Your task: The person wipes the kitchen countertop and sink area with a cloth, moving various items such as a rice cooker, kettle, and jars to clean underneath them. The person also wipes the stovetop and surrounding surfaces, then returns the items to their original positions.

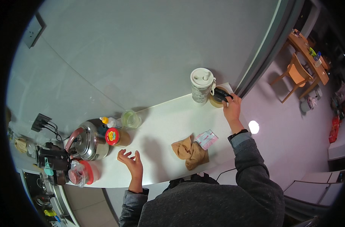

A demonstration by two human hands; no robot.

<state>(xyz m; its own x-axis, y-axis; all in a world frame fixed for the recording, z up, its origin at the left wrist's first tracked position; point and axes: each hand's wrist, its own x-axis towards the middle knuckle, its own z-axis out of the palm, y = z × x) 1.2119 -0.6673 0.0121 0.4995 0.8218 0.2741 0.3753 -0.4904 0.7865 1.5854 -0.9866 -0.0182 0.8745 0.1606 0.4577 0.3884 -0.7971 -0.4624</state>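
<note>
My right hand [233, 109] reaches to the far right end of the white counter [161, 122], its fingers on a black object [221, 94] that lies on a roll of tape [216, 102]. Just left of the tape stands a white lidded tumbler [201, 86]. My left hand [132, 163] hovers over the counter's left part, fingers apart and holding nothing. Beyond it is a jar with a red lid [119, 137]. Between my hands, near the front edge, a crumpled brown cloth [189, 151] touches a pink and white packet [207, 139].
At left stand a metal kettle [90, 142], a glass cup [130, 119], a yellow-capped bottle [110, 122] and a red-rimmed container [90, 172] beside a plastic bag. A grey wall bounds the counter's back. A wooden chair [297, 72] and table stand off to the right.
</note>
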